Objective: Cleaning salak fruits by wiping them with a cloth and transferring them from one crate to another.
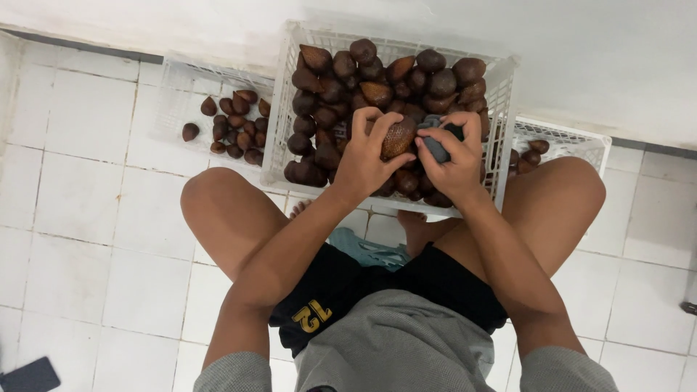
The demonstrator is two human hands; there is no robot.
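My left hand [365,158] grips a brown scaly snake fruit [398,137] over the middle white crate [280,123], which is heaped with several dark brown snake fruits [377,72]. Right beside it, my right hand [457,158] holds a small dark grey cloth or brush [435,147] pressed against that fruit. Both hands hover above the near side of the crate, between my bare knees.
A white crate [174,101] at the left holds several smaller snake fruits [234,127]. Another white crate [573,141] at the right shows a few fruits [530,154]. White tiled floor all around, a teal cloth [367,250] under my legs, a dark phone [29,376] at bottom left.
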